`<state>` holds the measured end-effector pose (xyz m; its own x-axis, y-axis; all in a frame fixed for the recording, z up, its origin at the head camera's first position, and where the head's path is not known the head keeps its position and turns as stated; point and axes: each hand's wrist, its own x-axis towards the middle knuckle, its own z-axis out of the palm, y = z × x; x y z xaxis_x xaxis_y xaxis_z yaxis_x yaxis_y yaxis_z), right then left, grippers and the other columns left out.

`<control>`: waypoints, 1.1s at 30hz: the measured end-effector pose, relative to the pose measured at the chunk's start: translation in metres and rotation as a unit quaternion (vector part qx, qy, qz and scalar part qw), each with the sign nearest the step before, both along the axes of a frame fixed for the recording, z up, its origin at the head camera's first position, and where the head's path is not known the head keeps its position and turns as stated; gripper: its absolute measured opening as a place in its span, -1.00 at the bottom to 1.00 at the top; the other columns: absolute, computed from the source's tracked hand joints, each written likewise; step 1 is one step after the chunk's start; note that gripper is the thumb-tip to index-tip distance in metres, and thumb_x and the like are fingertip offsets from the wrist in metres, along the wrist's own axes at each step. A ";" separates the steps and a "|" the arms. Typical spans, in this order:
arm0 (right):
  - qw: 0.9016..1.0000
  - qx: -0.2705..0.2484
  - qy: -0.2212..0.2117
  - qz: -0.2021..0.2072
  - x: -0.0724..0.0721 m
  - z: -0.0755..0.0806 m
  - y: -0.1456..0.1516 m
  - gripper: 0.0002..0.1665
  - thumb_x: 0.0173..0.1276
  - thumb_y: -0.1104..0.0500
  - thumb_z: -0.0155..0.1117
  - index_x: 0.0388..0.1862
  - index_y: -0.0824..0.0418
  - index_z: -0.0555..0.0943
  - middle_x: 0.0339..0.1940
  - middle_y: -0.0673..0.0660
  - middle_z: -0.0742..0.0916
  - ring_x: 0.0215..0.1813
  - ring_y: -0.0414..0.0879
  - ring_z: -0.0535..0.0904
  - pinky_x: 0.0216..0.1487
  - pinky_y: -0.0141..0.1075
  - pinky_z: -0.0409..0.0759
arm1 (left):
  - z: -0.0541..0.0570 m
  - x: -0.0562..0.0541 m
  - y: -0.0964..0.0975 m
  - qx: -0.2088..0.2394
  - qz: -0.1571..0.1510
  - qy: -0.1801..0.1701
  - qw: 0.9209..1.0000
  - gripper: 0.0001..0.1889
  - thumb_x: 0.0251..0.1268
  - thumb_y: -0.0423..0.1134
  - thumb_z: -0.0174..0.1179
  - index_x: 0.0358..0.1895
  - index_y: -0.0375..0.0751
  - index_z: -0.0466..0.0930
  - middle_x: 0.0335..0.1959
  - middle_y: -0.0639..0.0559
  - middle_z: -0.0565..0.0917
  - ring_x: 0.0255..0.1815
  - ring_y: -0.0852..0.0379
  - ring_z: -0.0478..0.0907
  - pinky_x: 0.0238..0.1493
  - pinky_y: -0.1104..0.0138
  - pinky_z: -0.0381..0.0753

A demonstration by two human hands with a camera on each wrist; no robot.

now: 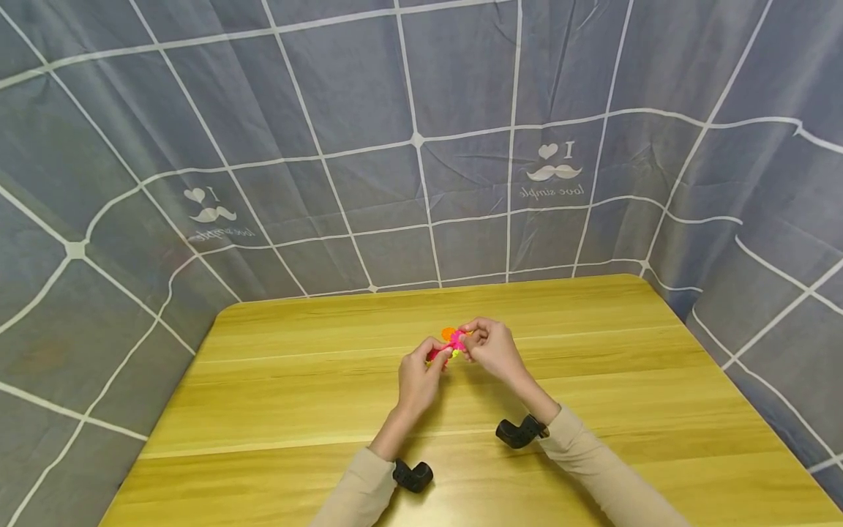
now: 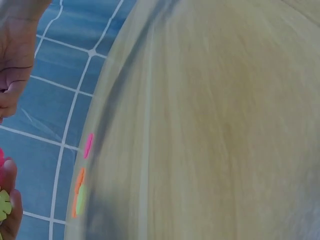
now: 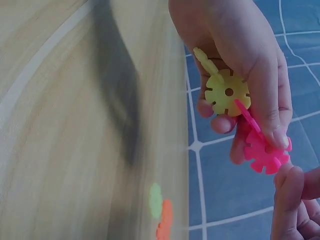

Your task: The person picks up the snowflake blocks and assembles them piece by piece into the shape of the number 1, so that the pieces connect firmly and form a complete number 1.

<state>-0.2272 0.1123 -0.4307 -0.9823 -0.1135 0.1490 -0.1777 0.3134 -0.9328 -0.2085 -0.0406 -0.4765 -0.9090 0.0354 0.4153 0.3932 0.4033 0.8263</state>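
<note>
My left hand [image 1: 418,377] grips small plastic discs with notched rims. In the right wrist view, a yellow disc [image 3: 227,93] lies against its fingers, with a second yellow disc [image 3: 205,62] standing across it. Two pink discs are slotted together there too, and the left thumb presses on the lower pink disc [image 3: 261,152]. My right hand [image 1: 490,350] meets the left from the right side, its fingertips pinching the edge of that pink disc. Part of the right hand's grip is hidden. An orange disc [image 1: 448,334] shows just beyond both hands.
Loose discs lie on the wooden table [image 1: 276,410]: a pink disc [image 2: 88,145], orange pieces [image 2: 80,180] and a green disc [image 2: 81,200]. A grey gridded curtain [image 1: 369,183] hangs round the table's back and sides. Each wrist wears a black camera mount [image 1: 413,476].
</note>
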 end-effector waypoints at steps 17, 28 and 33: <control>0.997 -0.033 -0.053 0.051 -0.012 -0.005 0.011 -0.74 0.33 0.33 0.22 -0.10 0.51 0.62 -0.39 0.29 0.75 -0.55 -0.20 0.59 -0.34 -0.14 0.71 | 0.008 0.003 -0.006 -0.050 0.007 -0.037 0.998 -0.81 0.35 -0.13 0.18 -0.13 -0.15 0.58 -0.49 -0.08 0.68 -0.62 0.32 0.43 -0.56 0.51 0.35; 0.995 -0.027 -0.059 0.082 -0.013 -0.002 0.015 -0.66 0.38 0.28 0.18 0.00 0.54 0.59 -0.34 0.36 0.74 -0.51 -0.18 0.61 -0.34 -0.22 0.71 | 0.008 0.004 -0.007 -0.093 0.037 -0.022 0.995 -0.69 0.13 0.00 0.35 -0.09 0.02 0.59 -0.44 0.07 0.69 -0.59 0.35 0.40 -0.56 0.49 0.31; 0.997 -0.010 -0.052 0.063 -0.015 -0.002 0.019 -0.68 0.38 0.26 0.18 0.02 0.44 0.61 -0.18 0.37 0.73 -0.38 0.00 0.65 -0.25 -0.07 0.70 | 0.008 0.004 -0.009 -0.086 0.057 -0.024 0.994 -0.72 0.15 -0.01 0.34 -0.12 0.02 0.61 -0.49 0.07 0.69 -0.66 0.35 0.37 -0.63 0.49 0.24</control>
